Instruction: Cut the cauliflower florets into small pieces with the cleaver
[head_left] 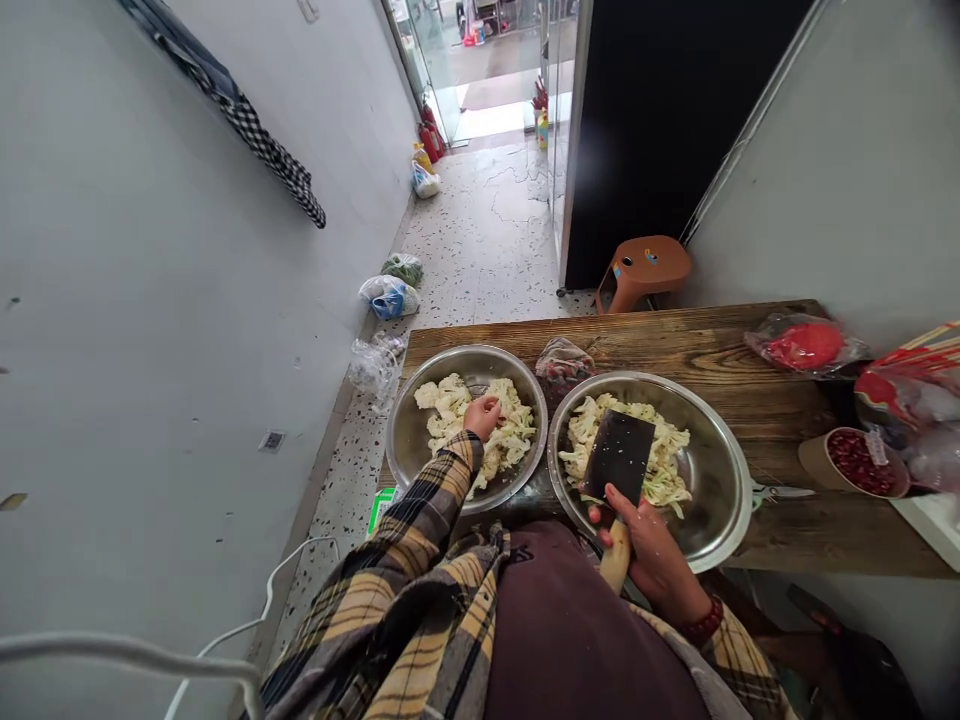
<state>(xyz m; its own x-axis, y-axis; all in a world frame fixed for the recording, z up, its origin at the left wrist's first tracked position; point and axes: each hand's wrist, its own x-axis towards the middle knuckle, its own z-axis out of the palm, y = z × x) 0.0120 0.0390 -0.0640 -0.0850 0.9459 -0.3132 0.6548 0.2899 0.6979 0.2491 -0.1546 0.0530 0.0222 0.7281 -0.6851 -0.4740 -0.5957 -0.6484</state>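
Note:
My left hand (482, 416) is over the left steel bowl (400, 455), its fingers curled closed among cauliflower pieces (442, 400); what they hold, if anything, is hidden. In my right hand (656, 550) is a cleaver (621, 455), gripped by its wooden handle. Its dark, broad blade points away from me and has small white bits on it. The blade hangs over the right steel bowl (716, 500) and covers part of the cut cauliflower (667, 460) lying there.
Both bowls stand on a wooden table (675, 345). Behind them lies a bunched plastic bag (564, 362). To the right are scissors (780, 492), a tub of red contents (859, 462) and a red wrapped item (806, 343). An orange stool (651, 262) stands beyond the table.

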